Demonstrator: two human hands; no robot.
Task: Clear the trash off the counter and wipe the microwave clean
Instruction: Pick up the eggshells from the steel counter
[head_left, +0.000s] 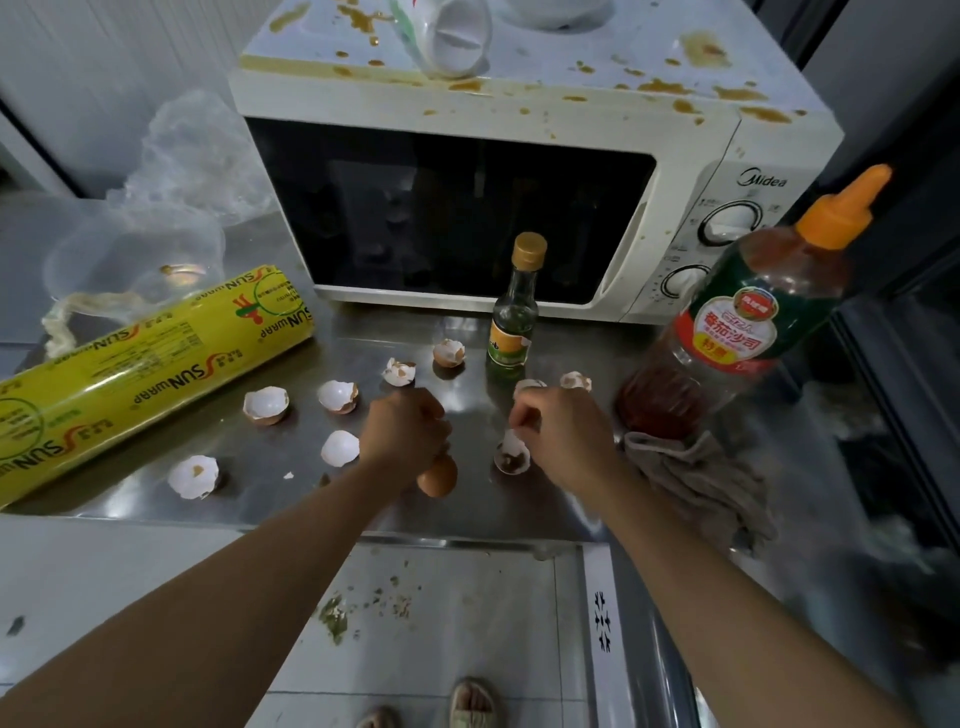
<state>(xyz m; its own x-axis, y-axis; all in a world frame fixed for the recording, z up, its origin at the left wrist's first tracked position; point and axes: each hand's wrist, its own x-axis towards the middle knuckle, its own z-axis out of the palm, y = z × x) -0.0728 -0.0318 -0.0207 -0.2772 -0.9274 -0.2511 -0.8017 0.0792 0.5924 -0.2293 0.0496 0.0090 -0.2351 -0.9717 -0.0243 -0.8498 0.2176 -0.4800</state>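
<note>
Over the eggshells (266, 405), both hands (406, 431) curled.

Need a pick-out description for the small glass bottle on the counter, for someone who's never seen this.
Start at the white microwave with its dark door. Right in front of the door, on the steel counter, stands the small glass bottle. Unlike the big tilted ketchup bottle with an orange spout, it is upright, slim and gold-capped.

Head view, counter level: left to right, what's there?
Cling-wrap roll → eggshell halves → left hand gripping a brown egg → right hand pinching a shell → grey rag → ketchup bottle.
</note>
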